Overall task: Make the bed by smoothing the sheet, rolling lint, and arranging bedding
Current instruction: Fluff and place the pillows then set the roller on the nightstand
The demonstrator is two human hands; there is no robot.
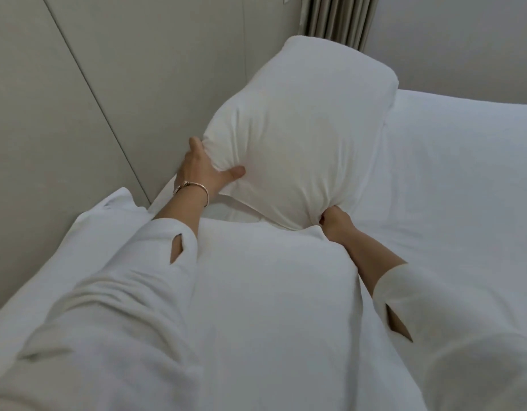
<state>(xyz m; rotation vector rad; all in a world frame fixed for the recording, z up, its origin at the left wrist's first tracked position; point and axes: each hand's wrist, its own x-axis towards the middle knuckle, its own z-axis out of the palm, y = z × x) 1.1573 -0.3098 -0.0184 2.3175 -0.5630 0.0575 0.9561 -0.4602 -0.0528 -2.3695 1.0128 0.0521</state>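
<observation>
Pillow [297, 134]: white, plump, stands tilted at the head of the bed, its upper end leaning toward the wall panel [78, 84] and the curtain [336, 19]. Its lower edge meets the bedding; whether it rests fully on the sheet or is partly lifted cannot be told.

Left hand [207, 169]: at the pillow's lower left corner. Thumb lies across the front face of the pillow, fingers go round behind the corner and are mostly hidden. Fabric bunches under the grip, so the hand clasps the corner. A bracelet [194, 186] sits on the wrist.

Right hand [334, 222]: at the pillow's lower right corner, lower and nearer the camera than the left. Fingers curl in tightly and pinch a gathered fold of the pillowcase; creases radiate upward from that point.

Arms: both reach forward from the bottom of the view, forearms converging toward the pillow. Both wear white sleeves [131, 292] with a slit near the cuff; the left forearm is extended further than the right.

Sheet [449, 173]: white, lies smooth to the right of the pillow. A white duvet [271, 292] lies bunched between the arms, touching the pillow's lower edge.
</observation>
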